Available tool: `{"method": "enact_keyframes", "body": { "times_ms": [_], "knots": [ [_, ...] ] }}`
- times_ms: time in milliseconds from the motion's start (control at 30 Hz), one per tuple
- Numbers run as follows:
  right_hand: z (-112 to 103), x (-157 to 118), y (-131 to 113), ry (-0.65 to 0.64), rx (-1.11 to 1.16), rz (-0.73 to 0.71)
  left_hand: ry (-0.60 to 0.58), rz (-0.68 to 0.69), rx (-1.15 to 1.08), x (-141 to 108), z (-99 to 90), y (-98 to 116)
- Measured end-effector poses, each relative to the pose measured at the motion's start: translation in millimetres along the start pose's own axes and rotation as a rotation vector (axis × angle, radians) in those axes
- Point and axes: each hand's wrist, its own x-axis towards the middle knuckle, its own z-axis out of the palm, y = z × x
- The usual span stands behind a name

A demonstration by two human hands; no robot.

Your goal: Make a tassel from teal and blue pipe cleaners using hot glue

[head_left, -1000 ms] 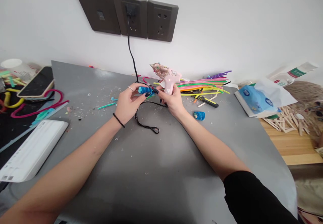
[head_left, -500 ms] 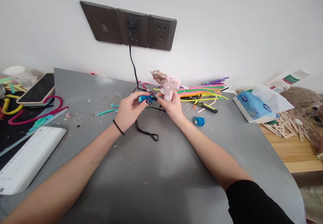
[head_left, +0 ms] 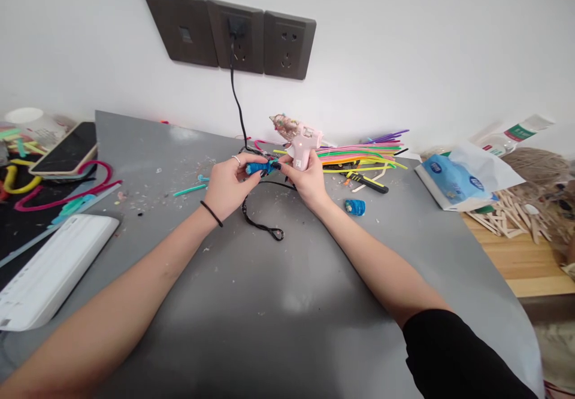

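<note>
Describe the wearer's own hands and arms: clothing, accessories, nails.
Left hand: thin silver-coloured ring on one finger, dark nail polish, thin black cord-like band around the wrist. Right hand: dark polish too, no band at the wrist. A loose black fabric sleeve shows on the right upper arm; the left arm shows no sleeve in view.

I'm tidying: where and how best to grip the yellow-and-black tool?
I'd grip the yellow-and-black tool by its near right end, coming from above right: that end lies flat and exposed, while the far end runs in among the coloured stems.
</note>
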Motion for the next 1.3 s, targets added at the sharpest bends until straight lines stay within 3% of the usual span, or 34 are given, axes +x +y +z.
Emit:
{"method": "enact_keyframes", "body": {
  "times_ms": [733,1300],
  "knots": [
    [0.5,-0.4,0.1,-0.033,-0.025,-0.017,-0.039,0.035,0.139,-1.9,-2.0,7.7],
    [1.8,-2.2,-3.1,-0.052,-0.019,-0.012,0.077,0.112,0.246,-5.1,5.9,4.9]
  ]
}}
